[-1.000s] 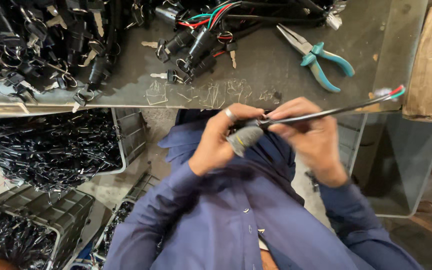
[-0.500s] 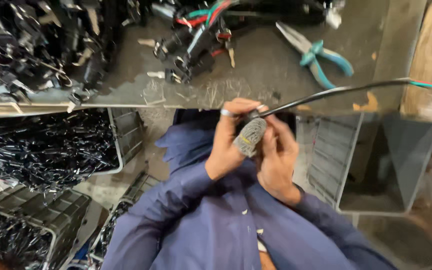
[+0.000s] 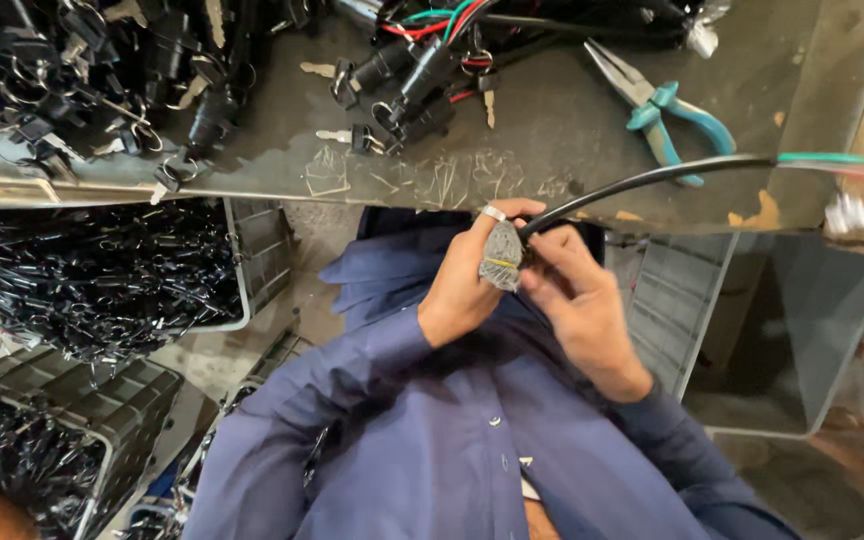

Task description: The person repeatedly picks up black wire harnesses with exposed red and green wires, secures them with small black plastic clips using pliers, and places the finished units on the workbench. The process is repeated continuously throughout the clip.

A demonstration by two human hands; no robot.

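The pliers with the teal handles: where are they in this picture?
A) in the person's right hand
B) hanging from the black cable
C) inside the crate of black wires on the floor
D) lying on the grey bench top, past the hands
D: the pliers lie untouched on the bench top, while the left hand and right hand both hold the black cable lower down.
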